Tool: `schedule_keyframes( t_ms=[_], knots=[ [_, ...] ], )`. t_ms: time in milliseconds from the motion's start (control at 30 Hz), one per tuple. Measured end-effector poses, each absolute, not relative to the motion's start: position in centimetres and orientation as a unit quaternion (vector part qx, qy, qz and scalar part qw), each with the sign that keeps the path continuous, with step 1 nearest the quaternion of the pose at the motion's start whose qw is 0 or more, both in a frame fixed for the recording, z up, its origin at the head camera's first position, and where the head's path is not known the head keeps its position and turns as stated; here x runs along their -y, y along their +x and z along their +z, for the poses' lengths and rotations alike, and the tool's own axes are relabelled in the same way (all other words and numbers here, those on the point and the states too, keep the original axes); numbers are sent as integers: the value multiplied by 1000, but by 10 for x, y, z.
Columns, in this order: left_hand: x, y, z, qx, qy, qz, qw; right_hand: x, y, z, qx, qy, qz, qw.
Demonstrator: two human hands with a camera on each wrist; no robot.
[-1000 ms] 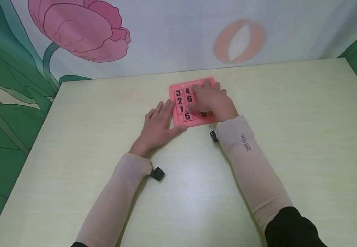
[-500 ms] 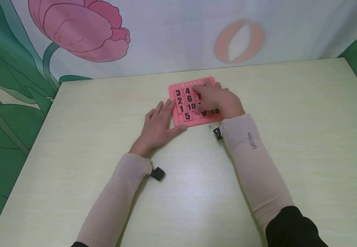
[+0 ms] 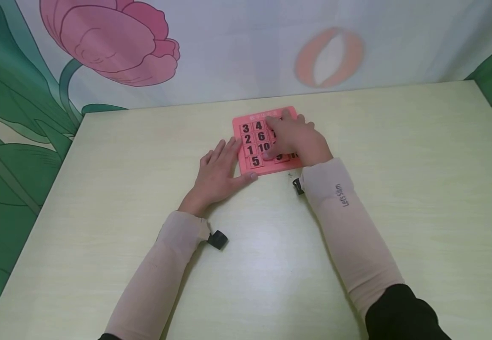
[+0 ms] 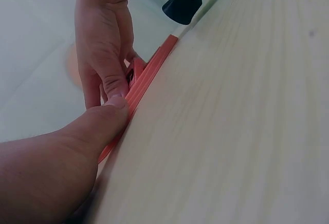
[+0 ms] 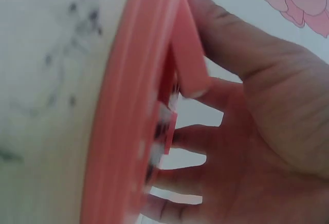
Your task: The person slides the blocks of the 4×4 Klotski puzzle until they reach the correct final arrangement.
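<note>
A pink number slide puzzle lies near the table's back edge, its black-numbered tiles partly hidden by my right hand. My left hand rests at the puzzle's left side, fingers fairly straight along that edge and thumb at the near left corner. Over the right part of the board is my right hand, its thumb down among the lower tiles beside the 5 tile. In the right wrist view, a pink tile stands tilted up from the frame against that thumb, with the other fingers spread beyond it.
The pale wooden table stretches around the puzzle. Behind it hangs a light curtain with a pink flower print. Each wrist carries a small black camera, such as the left one. Dark specks mark the tabletop beside the puzzle.
My right hand has shifted right and then slightly back left over the tiles. The 5 tile has slid a little left. My left hand has stayed in place.
</note>
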State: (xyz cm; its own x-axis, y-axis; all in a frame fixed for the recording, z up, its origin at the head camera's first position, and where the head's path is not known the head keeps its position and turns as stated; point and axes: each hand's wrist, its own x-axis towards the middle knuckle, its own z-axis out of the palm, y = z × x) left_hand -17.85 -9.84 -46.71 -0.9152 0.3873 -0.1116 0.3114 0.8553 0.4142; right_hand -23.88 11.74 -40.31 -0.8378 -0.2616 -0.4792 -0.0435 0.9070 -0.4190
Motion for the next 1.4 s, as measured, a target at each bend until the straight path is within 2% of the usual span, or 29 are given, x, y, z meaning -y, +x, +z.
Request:
schedule_keyframes(
  t_ms=[233,400,667,1400],
  knots=[
    [97,-179,-469,-959,184,192,95,-114,-239,-408,-941,-70,-187,271],
    [96,-179,-469,-960,182,191,97,-127,-242,-407,-934,-101,-204,276],
    [94,-178,-466,-959,181,191,103,-145,-243,-400,-910,-110,-248,313],
    [97,-178,-465,-960,176,195,99,-138,-245,-395,-911,-103,-246,316]
  ],
)
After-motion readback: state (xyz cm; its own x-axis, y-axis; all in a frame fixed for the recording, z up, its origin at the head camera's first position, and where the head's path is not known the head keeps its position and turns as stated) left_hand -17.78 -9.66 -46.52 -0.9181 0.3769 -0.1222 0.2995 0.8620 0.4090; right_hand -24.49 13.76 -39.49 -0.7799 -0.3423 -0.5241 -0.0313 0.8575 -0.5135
